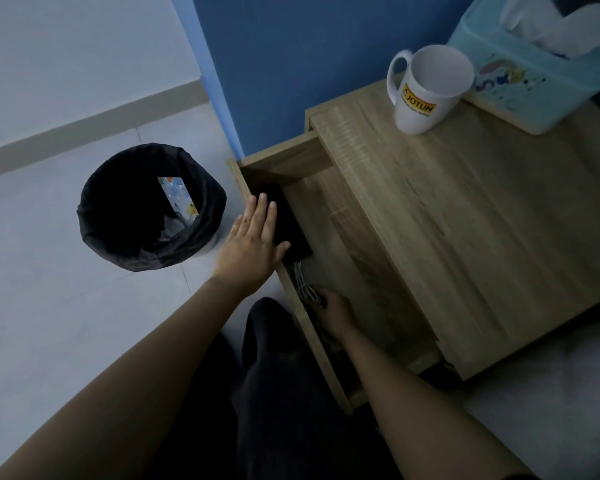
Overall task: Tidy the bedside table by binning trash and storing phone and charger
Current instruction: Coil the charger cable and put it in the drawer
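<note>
Bedside bench [465, 209], light wood, drawer [326, 216] pulled out toward the person. Left hand [253, 244] lies flat, fingers spread and straight, grip open, palm at the drawer's front edge with fingertips over the dark phone [291, 223]. Phone lies flat inside the drawer, at its far-left corner against the front wall. Right hand [333, 313] reaches into the drawer closer to the camera, fingers curled down on the charger [307, 289], grip closed on it; the plug end is hidden under the fingers, and the pale cable runs from the hand toward the phone, ending just beside it. Charger is inside the drawer, along the front wall.

On the bench top: white mug [426, 88] with a yellow logo, upright, handle to the left, near the back edge. Teal tissue box [534, 77] just beside the mug on the right, white tissue sticking out on top.

Trash bin [151, 206] with black liner stands on the floor left of the bench, well apart from the drawer; a colourful wrapper [177, 195] and some clear plastic are inside. Dark trouser legs visible at bottom centre. Blue wall behind the bench.
</note>
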